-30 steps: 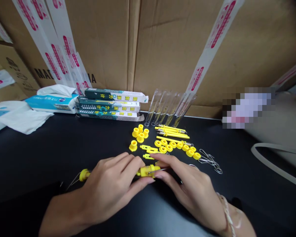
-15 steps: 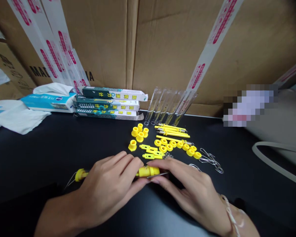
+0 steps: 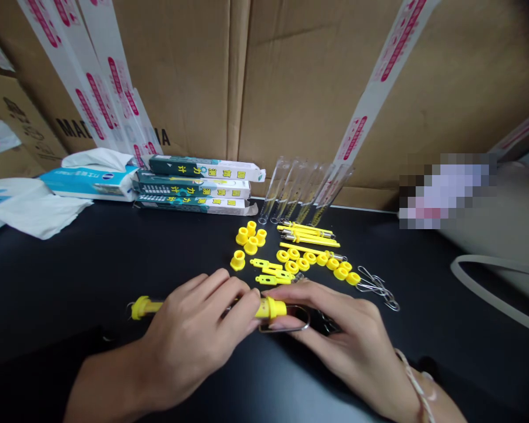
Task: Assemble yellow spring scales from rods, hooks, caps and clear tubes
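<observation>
My left hand (image 3: 203, 329) is wrapped over the clear tube of a spring scale (image 3: 146, 308), lying level across the front of the table. At the tube's left end a yellow cap and a bit of thin wire stick out past my hand. My right hand (image 3: 348, 329) pinches the yellow end cap (image 3: 278, 308) at the other end between thumb and fingers. A bent metal wire hook (image 3: 306, 320) curves out beside that cap, close to my right thumb. My left fingers hide the middle of the tube.
Behind my hands lie yellow collars (image 3: 251, 245), flat yellow pieces (image 3: 273, 280), yellow rings (image 3: 291, 267), yellow rods with springs (image 3: 311, 248) and wire hooks (image 3: 377, 288). Clear tubes (image 3: 271, 191) lean on a cardboard box (image 3: 312, 76) near stacked small boxes (image 3: 194, 187) and tissues (image 3: 88, 182).
The wire hook by the right end cap has swung out to the right and shows its curved loop. The scale's left end has moved slightly left, and my right fingers have parted a little.
</observation>
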Tool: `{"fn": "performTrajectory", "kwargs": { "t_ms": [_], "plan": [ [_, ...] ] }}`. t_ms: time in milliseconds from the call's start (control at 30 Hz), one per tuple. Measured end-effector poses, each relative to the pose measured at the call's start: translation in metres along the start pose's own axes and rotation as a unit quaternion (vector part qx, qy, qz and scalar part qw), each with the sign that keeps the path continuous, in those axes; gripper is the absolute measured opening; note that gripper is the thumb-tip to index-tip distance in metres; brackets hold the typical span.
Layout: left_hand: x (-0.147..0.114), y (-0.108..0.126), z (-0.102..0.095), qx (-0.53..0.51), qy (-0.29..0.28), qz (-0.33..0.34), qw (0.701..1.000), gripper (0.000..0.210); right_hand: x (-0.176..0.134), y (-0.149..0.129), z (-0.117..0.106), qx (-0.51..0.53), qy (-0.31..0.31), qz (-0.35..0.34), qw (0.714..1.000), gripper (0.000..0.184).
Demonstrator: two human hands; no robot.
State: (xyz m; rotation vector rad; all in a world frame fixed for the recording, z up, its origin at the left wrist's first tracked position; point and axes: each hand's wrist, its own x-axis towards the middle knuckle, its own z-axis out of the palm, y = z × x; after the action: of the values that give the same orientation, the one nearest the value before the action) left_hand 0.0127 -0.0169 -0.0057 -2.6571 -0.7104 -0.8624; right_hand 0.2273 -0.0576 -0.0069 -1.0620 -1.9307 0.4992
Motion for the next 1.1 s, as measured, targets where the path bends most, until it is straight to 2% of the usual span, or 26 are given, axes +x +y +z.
{"fn": "performTrajectory", "kwargs": {
  "t_ms": [167, 367, 567, 700, 867, 1033, 1100],
  "plan": [
    [-0.001, 0.0, 0.0, 0.0, 0.011, 0.006, 1.0, 0.013, 0.001, -0.001, 0.001, 0.024, 0.001, 0.019, 1.0, 0.018],
    [0.001, 0.001, -0.003, -0.019, -0.002, -0.01, 1.0, 0.022, 0.003, -0.002, 0.001, 0.031, -0.003, 0.029, 0.999, 0.018],
    [-0.001, 0.003, -0.004, -0.023, -0.018, -0.01, 1.0, 0.021, 0.005, -0.004, -0.004, 0.005, -0.077, -0.023, 0.997, 0.037],
    [-0.002, 0.003, 0.001, -0.022, -0.005, -0.027, 0.999, 0.019, -0.001, 0.001, -0.005, -0.023, -0.084, -0.057, 0.995, 0.048],
    [-0.003, 0.003, 0.005, -0.045, -0.007, -0.06, 0.997, 0.022, -0.008, 0.006, -0.004, -0.104, -0.036, -0.065, 0.992, 0.024],
    [-0.003, 0.001, 0.004, -0.055, -0.013, -0.094, 0.994, 0.028, -0.004, 0.006, 0.0, -0.024, 0.014, 0.004, 1.0, 0.018],
    [-0.002, 0.0, 0.003, -0.055, -0.01, -0.09, 0.994, 0.03, -0.002, 0.006, 0.0, 0.014, 0.032, 0.032, 0.999, 0.01]
  ]
}}
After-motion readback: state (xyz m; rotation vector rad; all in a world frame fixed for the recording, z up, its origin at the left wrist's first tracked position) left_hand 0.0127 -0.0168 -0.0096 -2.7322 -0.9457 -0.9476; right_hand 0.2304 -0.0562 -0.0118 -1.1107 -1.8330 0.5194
